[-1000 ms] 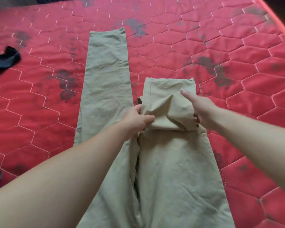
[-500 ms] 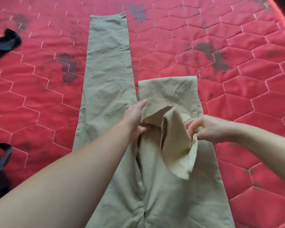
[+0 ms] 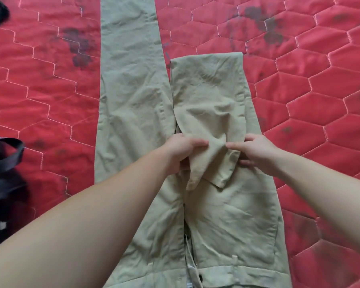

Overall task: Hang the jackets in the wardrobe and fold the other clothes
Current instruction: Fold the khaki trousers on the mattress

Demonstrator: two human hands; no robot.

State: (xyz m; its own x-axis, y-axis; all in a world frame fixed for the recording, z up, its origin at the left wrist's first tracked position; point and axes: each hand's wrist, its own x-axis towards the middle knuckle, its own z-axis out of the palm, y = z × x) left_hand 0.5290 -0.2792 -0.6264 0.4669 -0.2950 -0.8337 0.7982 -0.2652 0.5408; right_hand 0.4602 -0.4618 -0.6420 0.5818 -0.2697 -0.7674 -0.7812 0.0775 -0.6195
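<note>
Change: half a second ago the right hand pinched the turned-back hem of the right trouser leg out to the side while the left held its inner edge; both hands have since drawn together over that loose flap, and the view has dropped so the waistband now shows.
Head view, trousers: khaki trousers lie flat on the mattress, waistband nearest the person, left leg stretched straight away, right leg doubled back toward the waist.
Head view, left hand: the left hand grips the inner side of the folded flap, fingers curled round bunched cloth.
Head view, right hand: the right hand pinches the outer side, thumb on top, fingers tucked under.
Head view, surroundings: a black strap and other dark cloth lie at the left edge.
Progress: the fold is early; one leg is only partly turned back and crooked, the other untouched. No jacket or wardrobe is visible.
Materials: the trousers look like soft, creased cotton twill with belt loops and a dark button; the mattress is red, quilted in hexagons, with dark stains.
</note>
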